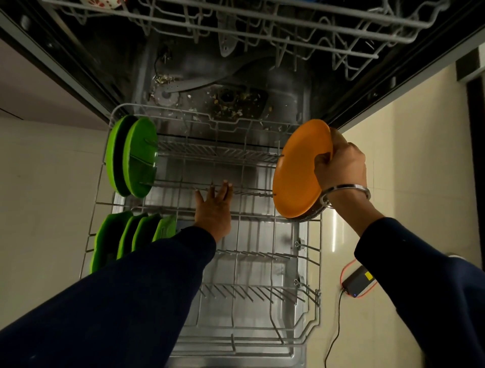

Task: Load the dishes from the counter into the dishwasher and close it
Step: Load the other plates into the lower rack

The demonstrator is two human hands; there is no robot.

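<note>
The dishwasher stands open below me with its lower rack (312, 296) pulled out over the door. My right hand (341, 168) grips the rim of an orange plate (296, 170), held upright at the rack's right side. A darker dish shows just behind the plate's lower edge. My left hand (214, 207) reaches into the middle of the rack with fingers spread, touching a row of tines. Two round green plates (133, 157) stand on edge at the rack's far left. Several squarish green plates (126, 236) stand in a row nearer to me on the left.
The upper rack (288, 23) hangs pulled out above, with a patterned bowl (102, 3) at its left end. Food debris lies on the tub floor (236, 102). On the tiled floor to the right sits a small black device (358, 282) with cables.
</note>
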